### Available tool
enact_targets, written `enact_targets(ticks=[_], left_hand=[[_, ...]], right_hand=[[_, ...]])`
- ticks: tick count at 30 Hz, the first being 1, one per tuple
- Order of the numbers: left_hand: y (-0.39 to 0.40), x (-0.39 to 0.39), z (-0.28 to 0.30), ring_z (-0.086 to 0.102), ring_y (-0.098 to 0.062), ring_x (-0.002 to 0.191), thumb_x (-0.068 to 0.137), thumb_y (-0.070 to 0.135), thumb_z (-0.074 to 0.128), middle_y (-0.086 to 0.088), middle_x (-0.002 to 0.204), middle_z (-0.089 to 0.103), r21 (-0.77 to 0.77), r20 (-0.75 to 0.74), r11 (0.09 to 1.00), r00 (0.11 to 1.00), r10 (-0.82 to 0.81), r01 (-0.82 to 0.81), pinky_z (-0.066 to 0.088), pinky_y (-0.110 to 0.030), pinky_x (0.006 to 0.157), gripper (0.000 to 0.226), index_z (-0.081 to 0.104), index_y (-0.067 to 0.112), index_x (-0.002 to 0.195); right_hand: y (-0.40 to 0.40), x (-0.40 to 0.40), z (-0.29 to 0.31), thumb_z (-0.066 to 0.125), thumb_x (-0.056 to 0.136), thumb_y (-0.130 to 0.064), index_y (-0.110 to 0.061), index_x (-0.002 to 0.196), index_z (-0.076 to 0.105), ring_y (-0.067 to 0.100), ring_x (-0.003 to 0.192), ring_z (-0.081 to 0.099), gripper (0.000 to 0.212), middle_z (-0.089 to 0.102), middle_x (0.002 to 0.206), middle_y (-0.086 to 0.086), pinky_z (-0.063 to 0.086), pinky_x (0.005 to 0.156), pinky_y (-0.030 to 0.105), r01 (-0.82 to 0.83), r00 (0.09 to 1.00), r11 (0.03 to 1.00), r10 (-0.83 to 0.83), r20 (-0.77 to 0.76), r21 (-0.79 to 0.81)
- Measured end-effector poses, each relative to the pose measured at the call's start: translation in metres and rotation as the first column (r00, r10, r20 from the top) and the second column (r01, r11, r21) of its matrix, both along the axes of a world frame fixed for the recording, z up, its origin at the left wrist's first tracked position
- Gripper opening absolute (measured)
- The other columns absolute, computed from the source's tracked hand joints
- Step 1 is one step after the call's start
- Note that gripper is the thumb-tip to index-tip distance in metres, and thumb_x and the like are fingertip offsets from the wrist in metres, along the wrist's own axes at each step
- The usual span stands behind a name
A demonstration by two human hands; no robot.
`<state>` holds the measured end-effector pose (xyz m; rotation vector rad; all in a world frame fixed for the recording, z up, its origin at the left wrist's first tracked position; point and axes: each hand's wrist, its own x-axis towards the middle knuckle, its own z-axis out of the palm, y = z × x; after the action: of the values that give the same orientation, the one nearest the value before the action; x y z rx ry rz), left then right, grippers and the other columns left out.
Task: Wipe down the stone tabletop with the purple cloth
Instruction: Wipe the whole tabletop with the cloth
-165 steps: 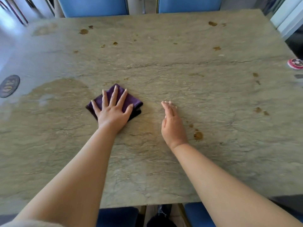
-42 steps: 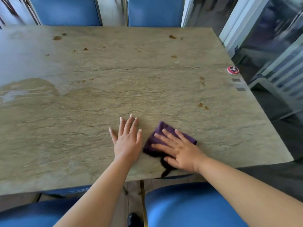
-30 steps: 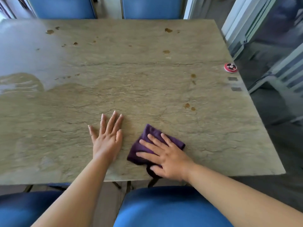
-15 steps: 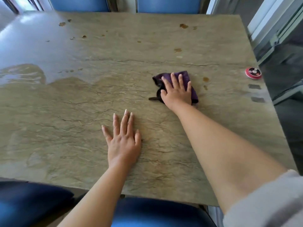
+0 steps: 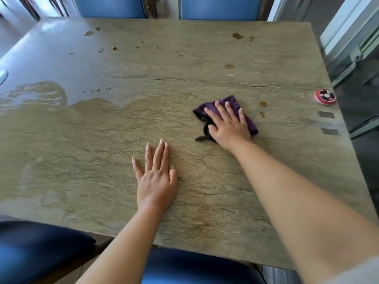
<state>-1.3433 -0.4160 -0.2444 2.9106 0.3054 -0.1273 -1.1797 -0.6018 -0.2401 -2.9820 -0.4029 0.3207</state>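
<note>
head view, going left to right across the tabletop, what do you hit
wet patch → left hand, flat on the stone tabletop → purple cloth under the right hand → brown spots → red round disc at the right edge

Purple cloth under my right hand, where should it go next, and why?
Probably slide the cloth a little right, over the brown spots beside it. The right hand already presses the cloth flat, and those spots lie just past its edge, unwiped.
</note>
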Motion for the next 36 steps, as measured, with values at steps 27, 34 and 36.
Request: enact_targets(ticks=[27,34,36], left_hand=[[-0.022,-0.027,0.01,-0.004,-0.003,0.147,0.101,0.04,0.031,0.019,0.159,0.014,-0.27,0.082,0.956,0.992,-0.093,0.112,-0.011,-0.042,0.119,0.049,0.03,0.031,0.149],[-0.048,-0.023,0.014,-0.009,-0.013,0.148,0.095,0.045,0.044,0.011,0.159,0.013,-0.259,0.067,0.961,0.995,-0.08,0.095,-0.016,-0.048,0.116,0.056,0.03,0.029,0.146],[-0.073,-0.023,0.018,-0.003,-0.014,0.149,0.094,0.032,0.048,0.006,0.159,0.018,-0.298,0.166,0.921,0.964,-0.208,0.25,-0.01,-0.044,0.119,0.055,0.034,0.022,0.146]], right_hand=[[-0.086,-0.244,-0.003,0.037,0.091,-0.054,-0.045,0.147,0.02,0.017,0.148,0.001,0.059,0.009,0.16,-0.011,-0.001,0.117,0.046,-0.522,0.852,0.85,0.516,0.086,0.071],[-0.104,-0.182,0.01,0.031,0.093,-0.051,-0.044,0.147,0.013,0.013,0.148,-0.003,0.058,0.008,0.16,-0.01,-0.004,0.119,0.045,0.012,1.0,0.974,-0.006,-0.027,0.227],[-0.104,-0.179,0.022,0.044,0.098,-0.026,-0.036,0.146,0.028,0.01,0.147,0.008,0.052,0.024,0.156,-0.007,-0.001,0.12,0.034,0.19,0.98,0.798,-0.118,-0.16,0.572]])
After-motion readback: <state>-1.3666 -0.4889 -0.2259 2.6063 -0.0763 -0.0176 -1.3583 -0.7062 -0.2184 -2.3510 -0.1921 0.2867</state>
